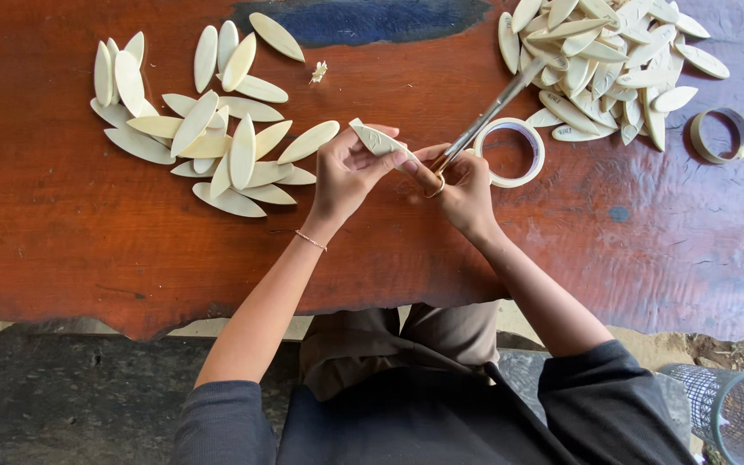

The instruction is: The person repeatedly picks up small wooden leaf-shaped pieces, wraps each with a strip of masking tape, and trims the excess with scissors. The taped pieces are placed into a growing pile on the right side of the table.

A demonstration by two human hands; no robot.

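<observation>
I see my left hand [344, 170] with its fingers curled and pinched together on a pale leaf-shaped wooden piece [377, 139], thumb pressing on its face, holding it tilted just above the red-brown wooden table [62, 232]. My right hand [462, 182] sits just beside it, fingertips nearly touching the left's, fingers closed around the handle end of a slim metal tool [486, 116]; the shaft runs up and away to the right, and its working end meets the lower edge of the leaf piece, though I cannot tell exactly how. Both wrists bend inward, forearms coming up from the table's near edge in a V, a thin bracelet [310, 239] on the left wrist. Just beyond the right hand lies a white tape roll [534, 155], flat on the table. To the left spreads a loose scatter of leaf pieces [208, 129]; at the upper right is a denser heap of leaf pieces [604, 60], with a second, tan tape ring [720, 135] beside it. A mesh basket [738, 413] stands on the ground at lower right.
</observation>
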